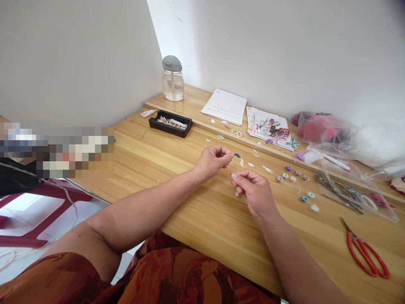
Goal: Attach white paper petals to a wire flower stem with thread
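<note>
Above the wooden table, my left hand [215,161] pinches a small leaf-shaped piece [237,156], dark blue along its edge, between thumb and fingertips. My right hand [252,188] is just in front and to the right, thumb pressed on forefinger around a thin thread [234,165] that runs up toward the blue piece. Behind the hands, small white petal-shaped cutouts [250,164] lie scattered on the wood. A green-edged leaf piece [220,137] rests farther back.
Thread bobbins [297,173] sit to the right, near red-handled scissors [368,253] and a clear bag of tools [348,190]. A black bead tray [171,123], a water bottle [173,79], white cards [224,106] and wrapped flowers [275,131] stand at the back.
</note>
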The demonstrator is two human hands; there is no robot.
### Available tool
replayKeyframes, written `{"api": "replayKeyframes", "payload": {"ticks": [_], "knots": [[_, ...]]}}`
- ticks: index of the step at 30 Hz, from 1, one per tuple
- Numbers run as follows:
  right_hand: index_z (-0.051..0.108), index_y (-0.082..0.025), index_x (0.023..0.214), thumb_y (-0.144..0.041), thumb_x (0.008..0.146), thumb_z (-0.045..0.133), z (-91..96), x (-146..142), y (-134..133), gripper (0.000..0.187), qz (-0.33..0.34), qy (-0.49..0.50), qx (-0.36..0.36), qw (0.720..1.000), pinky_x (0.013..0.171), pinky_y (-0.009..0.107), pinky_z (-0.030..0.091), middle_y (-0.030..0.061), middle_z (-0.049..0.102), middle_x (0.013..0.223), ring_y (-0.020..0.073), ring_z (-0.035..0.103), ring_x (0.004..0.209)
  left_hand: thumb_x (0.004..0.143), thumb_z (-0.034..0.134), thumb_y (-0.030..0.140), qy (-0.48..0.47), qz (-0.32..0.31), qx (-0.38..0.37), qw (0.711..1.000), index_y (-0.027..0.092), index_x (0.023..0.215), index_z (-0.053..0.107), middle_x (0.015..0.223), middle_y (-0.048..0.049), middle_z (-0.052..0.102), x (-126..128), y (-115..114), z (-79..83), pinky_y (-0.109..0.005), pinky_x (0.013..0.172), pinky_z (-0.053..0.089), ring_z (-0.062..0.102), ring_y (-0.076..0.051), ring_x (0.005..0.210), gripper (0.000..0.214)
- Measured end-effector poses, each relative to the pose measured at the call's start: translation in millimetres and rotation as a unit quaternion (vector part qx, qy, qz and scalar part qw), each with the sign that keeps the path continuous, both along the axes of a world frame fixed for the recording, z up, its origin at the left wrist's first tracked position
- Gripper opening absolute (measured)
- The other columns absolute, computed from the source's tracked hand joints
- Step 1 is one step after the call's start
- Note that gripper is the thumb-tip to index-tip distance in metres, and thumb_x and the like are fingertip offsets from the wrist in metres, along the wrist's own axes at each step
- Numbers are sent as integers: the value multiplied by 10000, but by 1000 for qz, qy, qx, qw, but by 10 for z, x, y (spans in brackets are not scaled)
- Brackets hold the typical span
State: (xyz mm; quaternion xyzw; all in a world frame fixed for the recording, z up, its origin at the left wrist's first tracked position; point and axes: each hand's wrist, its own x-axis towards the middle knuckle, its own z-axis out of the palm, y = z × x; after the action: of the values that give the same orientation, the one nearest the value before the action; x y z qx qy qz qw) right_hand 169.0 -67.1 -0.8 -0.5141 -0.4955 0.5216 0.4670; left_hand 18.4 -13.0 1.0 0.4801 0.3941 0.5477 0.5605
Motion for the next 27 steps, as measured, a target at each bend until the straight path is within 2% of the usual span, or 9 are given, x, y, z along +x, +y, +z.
{"api": "replayKeyframes", "payload": {"ticks": [3, 5, 8, 10, 12, 17, 22, 27], "knots": [[672, -178, 712, -382, 785, 742, 32, -5, -62, 227, -8, -120, 93, 988, 453, 233, 369, -15, 579, 598, 93, 446, 480, 721, 712, 288, 53, 22, 27, 998, 135, 714, 610, 625, 28, 577, -5, 15, -16, -206, 532, 405, 484, -60, 533, 184], [679, -184, 739, -331, 825, 706, 71, 10, -98, 172, -33, -202, 187, 961, 491, 242, 360, -23, 545, 590, 100, 438, 514, 709, 706, 272, 106, 18, 45, 993, 135, 696, 620, 630, 25, 587, -9, 20, -30, -204, 537, 392, 483, -64, 548, 163], [704, -194, 800, -267, 843, 686, 124, 66, -109, 87, -73, -280, 304, 908, 541, 257, 364, -35, 496, 591, 106, 421, 544, 699, 700, 260, 172, -29, 61, 983, 128, 696, 653, 623, 20, 598, -12, 12, -55, -197, 524, 358, 474, -66, 555, 139], [715, -198, 827, -260, 849, 688, 143, 115, -84, 71, -86, -296, 329, 893, 544, 258, 355, -47, 454, 572, 104, 398, 539, 705, 696, 259, 188, -74, 74, 977, 123, 703, 674, 627, 13, 613, -9, -9, -63, -195, 526, 356, 486, -70, 562, 138], [719, -197, 829, -269, 851, 692, 151, 160, -41, 80, -94, -287, 324, 897, 531, 253, 341, -56, 426, 555, 98, 379, 526, 712, 695, 255, 184, -117, 89, 972, 122, 705, 684, 639, 7, 631, -2, -39, -58, -193, 540, 370, 506, -72, 572, 134], [710, -176, 795, -308, 822, 716, 147, 241, 75, 134, -120, -227, 273, 927, 479, 238, 294, -63, 437, 532, 80, 342, 488, 715, 712, 240, 144, -191, 106, 965, 121, 721, 694, 675, -7, 654, 7, -112, 7, -196, 590, 411, 539, -77, 606, 121], [708, -173, 766, -384, 779, 753, 63, 290, 156, 216, -112, -179, 181, 961, 453, 229, 278, -63, 438, 499, 76, 334, 468, 717, 747, 296, 98, -208, 74, 970, 114, 735, 685, 654, -5, 623, -5, -126, 52, -200, 542, 386, 488, -63, 554, 193], [690, -183, 784, -458, 668, 821, -22, 253, 200, 326, -77, -31, 52, 995, 396, 220, 211, -54, 500, 519, 61, 305, 421, 735, 760, 355, 53, -180, 55, 981, 121, 750, 657, 620, 6, 589, -13, -98, 39, -201, 522, 383, 481, -61, 537, 256]]}}
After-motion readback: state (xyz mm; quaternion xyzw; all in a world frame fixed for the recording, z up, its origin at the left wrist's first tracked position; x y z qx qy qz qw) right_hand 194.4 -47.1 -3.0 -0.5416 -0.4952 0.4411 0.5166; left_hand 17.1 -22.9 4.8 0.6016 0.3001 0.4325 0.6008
